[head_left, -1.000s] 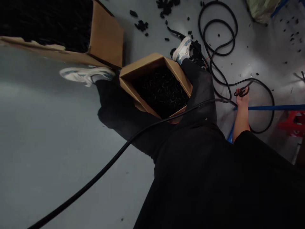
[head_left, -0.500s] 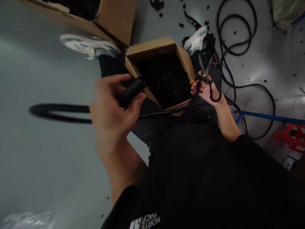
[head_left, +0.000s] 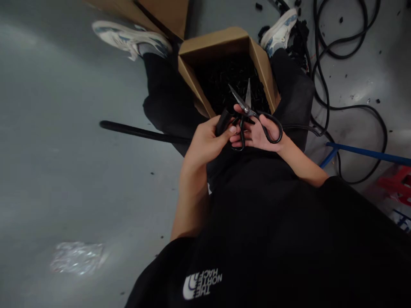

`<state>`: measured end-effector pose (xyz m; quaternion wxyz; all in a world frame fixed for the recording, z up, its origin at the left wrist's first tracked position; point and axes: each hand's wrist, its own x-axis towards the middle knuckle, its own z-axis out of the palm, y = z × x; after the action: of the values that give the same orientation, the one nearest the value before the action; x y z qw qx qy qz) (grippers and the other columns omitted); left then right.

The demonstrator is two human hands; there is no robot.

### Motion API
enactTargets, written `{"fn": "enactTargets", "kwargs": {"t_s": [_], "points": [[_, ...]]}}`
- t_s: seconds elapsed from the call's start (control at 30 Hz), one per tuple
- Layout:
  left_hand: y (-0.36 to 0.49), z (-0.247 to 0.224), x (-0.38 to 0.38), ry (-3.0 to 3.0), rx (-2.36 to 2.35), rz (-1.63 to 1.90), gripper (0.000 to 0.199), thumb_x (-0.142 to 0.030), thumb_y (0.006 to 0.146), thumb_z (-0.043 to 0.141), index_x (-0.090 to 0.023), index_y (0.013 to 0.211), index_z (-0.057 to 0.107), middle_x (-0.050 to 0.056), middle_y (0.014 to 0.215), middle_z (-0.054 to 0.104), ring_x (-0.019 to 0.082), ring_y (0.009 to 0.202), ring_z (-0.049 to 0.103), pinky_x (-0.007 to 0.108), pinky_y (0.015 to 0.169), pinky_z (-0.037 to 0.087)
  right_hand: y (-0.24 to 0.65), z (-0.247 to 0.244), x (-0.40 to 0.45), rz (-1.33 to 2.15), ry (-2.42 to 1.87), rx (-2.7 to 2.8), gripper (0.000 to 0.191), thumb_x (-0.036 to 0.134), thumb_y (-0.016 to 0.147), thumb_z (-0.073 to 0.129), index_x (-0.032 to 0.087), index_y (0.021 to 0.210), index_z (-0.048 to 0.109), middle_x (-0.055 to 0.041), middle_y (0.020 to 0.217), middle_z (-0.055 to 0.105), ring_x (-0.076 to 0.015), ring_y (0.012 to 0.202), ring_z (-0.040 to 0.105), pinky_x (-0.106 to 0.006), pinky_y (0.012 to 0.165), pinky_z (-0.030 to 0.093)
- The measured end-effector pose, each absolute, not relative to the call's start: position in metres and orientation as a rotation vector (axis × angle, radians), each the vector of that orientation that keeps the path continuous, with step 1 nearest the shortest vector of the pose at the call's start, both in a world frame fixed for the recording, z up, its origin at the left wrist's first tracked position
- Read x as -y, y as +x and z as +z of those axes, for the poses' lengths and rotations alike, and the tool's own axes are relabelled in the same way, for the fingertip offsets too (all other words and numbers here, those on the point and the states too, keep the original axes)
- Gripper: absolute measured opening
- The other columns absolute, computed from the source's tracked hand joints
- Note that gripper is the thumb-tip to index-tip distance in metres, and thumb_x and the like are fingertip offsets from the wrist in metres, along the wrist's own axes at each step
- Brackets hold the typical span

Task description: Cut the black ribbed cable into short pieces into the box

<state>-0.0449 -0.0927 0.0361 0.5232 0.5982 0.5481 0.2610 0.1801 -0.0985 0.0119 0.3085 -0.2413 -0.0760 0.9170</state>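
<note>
Fingers closed, my left hand (head_left: 203, 143) grips the thick dark end of a black hose (head_left: 141, 131); a length of it sticks out to the left of the hand. My right hand (head_left: 263, 136) holds a pair of black-handled scissors (head_left: 247, 110) with its fingers in the loops. The blades stand apart and point away from me, above the box. Both hands are close together over my lap, the hose end beside the scissors' left handle. Just beyond them, a cardboard box (head_left: 213, 41) between my legs holds many small black pieces (head_left: 221, 79).
Long black tubing (head_left: 324, 79) lies coiled on the floor at the right. A blue bar (head_left: 369, 153) and a red plastic item (head_left: 398, 184) are at the right edge. Another carton (head_left: 170, 13) stands at the top; a clear plastic bag (head_left: 78, 257) lies lower left.
My left hand has moved right with the hose, up to my right hand. The right hand with the scissors has shifted left, in front of the box. The view has shifted too.
</note>
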Motion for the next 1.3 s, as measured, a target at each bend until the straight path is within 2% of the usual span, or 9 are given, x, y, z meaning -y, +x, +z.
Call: {"fn": "enactTargets", "kwargs": {"t_s": [0.1, 0.23, 0.43, 0.6, 0.7, 0.8, 0.97, 1.1, 1.3], "points": [[-0.047, 0.029, 0.098, 1.262, -1.253, 0.686, 0.059, -0.074, 0.086, 0.082, -0.02, 0.109, 0.077, 0.002, 0.076, 0.073, 0.016, 0.06, 0.066, 0.031, 0.058, 0.054, 0.187, 0.009, 0.102, 2.386, -0.643, 0.352, 0.056, 0.049, 0.103, 0.069, 0.029, 0.154, 0.058, -0.0049, 0.117, 0.084, -0.0246, 0.12, 0.081, -0.045, 0.112, 0.064], [-0.053, 0.027, 0.105, 0.923, -1.191, 0.926, 0.058, -0.068, 0.072, 0.096, -0.019, 0.095, 0.074, -0.007, 0.055, 0.057, 0.009, 0.039, 0.047, 0.026, 0.039, 0.032, 0.205, 0.012, 0.105, 2.297, -0.594, 0.493, 0.052, 0.034, 0.102, 0.066, 0.025, 0.153, 0.058, -0.0074, 0.133, 0.082, -0.0252, 0.127, 0.078, -0.047, 0.114, 0.063], [-0.073, 0.024, 0.106, 0.642, -1.132, 1.284, 0.049, -0.047, 0.059, 0.102, -0.02, 0.083, 0.069, -0.01, 0.048, 0.051, 0.005, 0.031, 0.033, 0.023, 0.033, 0.022, 0.218, 0.018, 0.103, 1.988, -0.724, 0.112, 0.061, 0.061, 0.111, 0.037, 0.04, 0.168, 0.04, -0.003, 0.161, 0.065, -0.0197, 0.149, 0.064, -0.051, 0.126, 0.054], [-0.079, 0.029, 0.102, 0.524, -1.258, 1.364, 0.019, -0.018, 0.079, 0.083, -0.019, 0.073, 0.065, -0.009, 0.041, 0.048, 0.006, 0.027, 0.03, 0.021, 0.031, 0.017, 0.216, 0.031, 0.101, 1.982, -0.67, 0.003, 0.074, 0.074, 0.106, 0.037, 0.044, 0.173, 0.031, -0.0036, 0.172, 0.053, -0.0252, 0.168, 0.044, -0.057, 0.129, 0.049], [-0.075, 0.035, 0.099, 0.448, -1.309, 1.356, 0.021, -0.009, 0.089, 0.071, -0.018, 0.071, 0.063, -0.008, 0.041, 0.047, 0.007, 0.026, 0.031, 0.02, 0.03, 0.016, 0.215, 0.034, 0.1, 2.0, -0.641, 0.006, 0.077, 0.077, 0.105, 0.036, 0.043, 0.174, 0.03, -0.0041, 0.172, 0.052, -0.0268, 0.169, 0.041, -0.059, 0.13, 0.047], [-0.071, 0.036, 0.097, 0.46, -1.311, 1.362, 0.021, -0.009, 0.087, 0.073, -0.017, 0.071, 0.064, -0.008, 0.041, 0.047, 0.007, 0.026, 0.031, 0.02, 0.029, 0.017, 0.216, 0.031, 0.1, 2.019, -0.581, 0.017, 0.079, 0.08, 0.104, 0.035, 0.042, 0.173, 0.031, -0.0047, 0.171, 0.052, -0.0273, 0.168, 0.042, -0.06, 0.131, 0.045], [-0.066, 0.032, 0.099, 0.52, -1.293, 1.371, 0.012, -0.014, 0.077, 0.081, -0.018, 0.074, 0.07, -0.008, 0.044, 0.048, 0.005, 0.033, 0.036, 0.017, 0.031, 0.023, 0.218, 0.022, 0.102, 2.069, -0.553, -0.045, 0.074, 0.08, 0.104, 0.039, 0.039, 0.166, 0.039, -0.0051, 0.161, 0.061, -0.0249, 0.161, 0.049, -0.057, 0.131, 0.046], [-0.066, 0.024, 0.103, 0.585, -1.258, 1.36, 0.021, -0.02, 0.067, 0.09, -0.015, 0.081, 0.075, -0.006, 0.05, 0.054, 0.006, 0.04, 0.044, 0.018, 0.032, 0.026, 0.22, 0.018, 0.103, 2.073, -0.588, -0.047, 0.067, 0.08, 0.105, 0.041, 0.036, 0.155, 0.05, -0.006, 0.148, 0.069, -0.0249, 0.15, 0.06, -0.055, 0.126, 0.052], [-0.044, 0.01, 0.107, 0.653, -1.258, 1.272, 0.035, -0.034, 0.07, 0.096, -0.017, 0.091, 0.074, -0.008, 0.054, 0.06, 0.006, 0.038, 0.046, 0.021, 0.032, 0.022, 0.209, 0.021, 0.103, 2.089, -0.865, 0.483, 0.043, 0.064, 0.104, 0.059, 0.027, 0.125, 0.066, -0.0025, 0.116, 0.079, -0.0175, 0.103, 0.076, -0.035, 0.099, 0.066]]}}
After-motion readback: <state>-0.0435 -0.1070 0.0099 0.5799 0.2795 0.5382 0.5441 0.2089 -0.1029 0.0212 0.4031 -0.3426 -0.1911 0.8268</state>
